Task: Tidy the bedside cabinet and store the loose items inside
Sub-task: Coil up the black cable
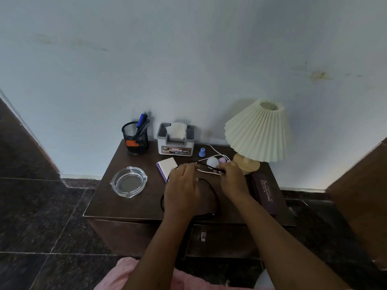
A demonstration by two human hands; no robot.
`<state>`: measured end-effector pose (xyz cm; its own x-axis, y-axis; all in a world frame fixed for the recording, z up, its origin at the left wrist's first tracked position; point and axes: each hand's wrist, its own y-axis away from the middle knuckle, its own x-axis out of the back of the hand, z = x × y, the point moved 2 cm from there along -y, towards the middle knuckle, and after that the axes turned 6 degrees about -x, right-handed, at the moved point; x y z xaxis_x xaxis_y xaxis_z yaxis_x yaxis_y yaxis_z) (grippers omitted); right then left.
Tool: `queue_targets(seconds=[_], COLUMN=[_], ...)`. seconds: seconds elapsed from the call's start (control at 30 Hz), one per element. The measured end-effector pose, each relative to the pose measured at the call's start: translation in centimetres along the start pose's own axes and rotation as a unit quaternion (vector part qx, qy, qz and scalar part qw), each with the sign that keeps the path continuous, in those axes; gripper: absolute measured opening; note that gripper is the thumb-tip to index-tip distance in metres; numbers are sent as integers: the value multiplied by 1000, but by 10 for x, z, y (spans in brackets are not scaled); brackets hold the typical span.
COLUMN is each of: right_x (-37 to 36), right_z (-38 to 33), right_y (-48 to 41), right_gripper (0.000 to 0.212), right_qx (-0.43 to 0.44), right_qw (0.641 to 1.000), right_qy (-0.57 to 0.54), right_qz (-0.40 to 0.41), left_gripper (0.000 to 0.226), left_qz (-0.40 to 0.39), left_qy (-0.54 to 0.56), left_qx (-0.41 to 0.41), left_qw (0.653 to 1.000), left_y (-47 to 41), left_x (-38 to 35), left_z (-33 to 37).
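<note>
My right hand [232, 181] pinches 1 end of the black cable [216, 195] looped on the cabinet top [129, 208]. My left hand [182, 185] covers it, grip unclear. The cable looks light and floppy, so I'd gather its loops.

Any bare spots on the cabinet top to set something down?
Free: front-left corner of the dark wooden cabinet top, in front of the clear glass ashtray; gap between ashtray, black mesh pen holder and grey tissue box. Crowded: centre-right, left hand, right hand, black cable, wooden lamp base, maroon glasses case.
</note>
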<state>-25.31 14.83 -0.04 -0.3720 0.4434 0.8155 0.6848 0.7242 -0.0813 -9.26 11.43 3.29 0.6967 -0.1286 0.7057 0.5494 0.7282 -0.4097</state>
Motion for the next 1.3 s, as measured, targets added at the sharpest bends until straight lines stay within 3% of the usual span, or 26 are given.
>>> queue_targets(seconds=[0.1, 0.2, 0.3, 0.4, 0.5, 0.53, 0.57, 0.63, 0.7, 0.87, 1.0, 1.07, 1.13, 1.2, 1.23, 1.3], right_x=[32, 60, 74, 68, 59, 57, 55, 51, 45, 43, 38, 35, 36, 39, 41, 41], right_z=[-13, -27, -35, -44, -50, -52, -55, -60, -61, -55, -51, -48, -45, -42, -40, -38], right_y=[16, 33, 52, 74, 94, 100, 106, 115, 120, 117, 112, 106, 93, 79, 73, 62], right_gripper=[26, 29, 30, 26, 34, 33, 31, 33, 42, 50, 35, 29, 21, 20, 20, 18], right_qx=[49, 66, 25, -49, -133, -146, -149, -140, -124, -128, -177, -159, -109, -86, -78, -55], right_qw=[993, 975, 946, 875, 739, 710, 705, 742, 783, 807, 812, 841, 882, 910, 918, 931], right_qy=[-80, -186, -306, -481, -648, -670, -669, -620, -557, -503, -452, -397, -350, -328, -326, -321], right_qz=[65, 105, 102, -16, -133, -160, -183, -215, -248, -282, -323, -332, -296, -239, -212, -165], left_gripper=[28, 20, 13, 16, 56, 65, 70, 70, 67, 42, 33, 29, 26, 23, 21, 25], left_qz=[79, 57, 20, -43, -46, -25, -1, 28, 8, -63, -94, -112, -127, -142, -164, -212], left_qy=[-27, 152, 312, 314, 261, 259, 250, 201, 123, -57, -126, -133, -105, 18, 136, 386], left_qx=[-63, -7, 54, 13, -42, -56, -70, -85, -87, -157, -111, -50, 33, 97, 137, 212], left_qw=[995, 987, 948, 949, 963, 964, 966, 976, 989, 984, 981, 984, 986, 985, 968, 872], left_y=[5, 11, 18, 31, 45, 48, 51, 54, 56, 58, 50, 43, 33, 23, 20, 16], left_x=[14, 21, 28, 34, 37, 38, 38, 37, 38, 35, 28, 27, 30, 31, 30, 30], left_z=[10, 13, 16, 19, 27, 31, 34, 37, 35, 26, 18, 8, -6, -18, -21, -18])
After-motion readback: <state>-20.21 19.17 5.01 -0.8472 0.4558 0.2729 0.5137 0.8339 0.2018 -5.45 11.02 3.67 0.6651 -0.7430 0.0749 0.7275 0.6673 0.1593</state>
